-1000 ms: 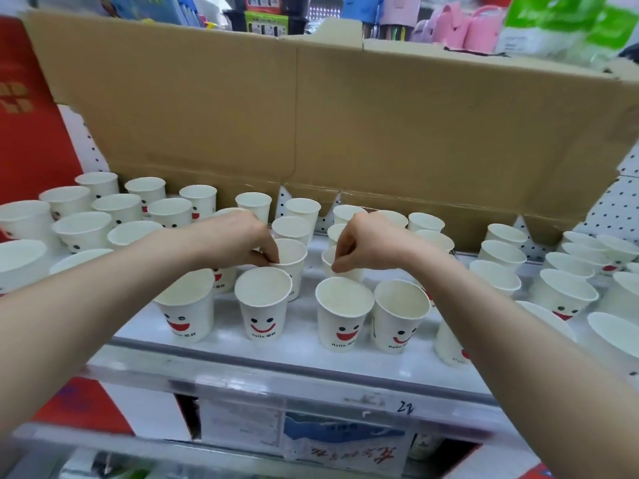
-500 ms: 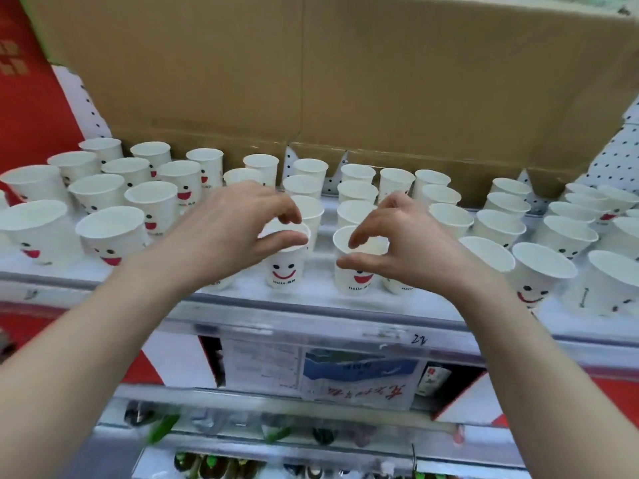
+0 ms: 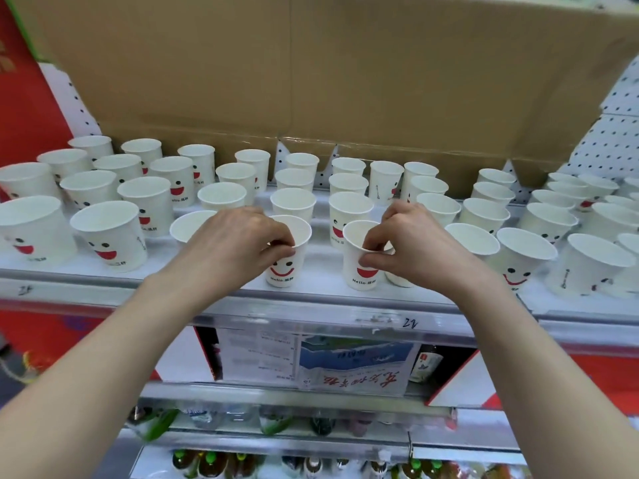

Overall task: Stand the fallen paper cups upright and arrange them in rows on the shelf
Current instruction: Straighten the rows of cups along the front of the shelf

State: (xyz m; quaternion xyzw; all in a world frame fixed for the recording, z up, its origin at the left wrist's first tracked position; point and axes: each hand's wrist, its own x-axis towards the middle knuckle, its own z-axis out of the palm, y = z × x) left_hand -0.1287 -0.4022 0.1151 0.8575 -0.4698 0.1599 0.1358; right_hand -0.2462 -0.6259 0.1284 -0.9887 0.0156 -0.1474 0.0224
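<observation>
The left hand (image 3: pixel 238 247) pinches the rim of one upright cup (image 3: pixel 288 267) between thumb and fingertips. The right hand (image 3: pixel 415 250) pinches the rim of a second cup (image 3: pixel 361 271) the same way. Both cups stand apart at the front of the shelf (image 3: pixel 321 271), ahead of the other cups (image 3: pixel 293 202). This looks like the lining-up step. Next, each cup likely needs nudging into line with its column, then releasing without tipping it.

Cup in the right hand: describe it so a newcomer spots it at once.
Below the cardboard box, look along the front edge of the white shelf. Of the two cups held there, it is the cup whose rim the right hand pinches. Its red mouth is a filled shape; the neighbour cup in the left hand has a thin curved smile.
</observation>
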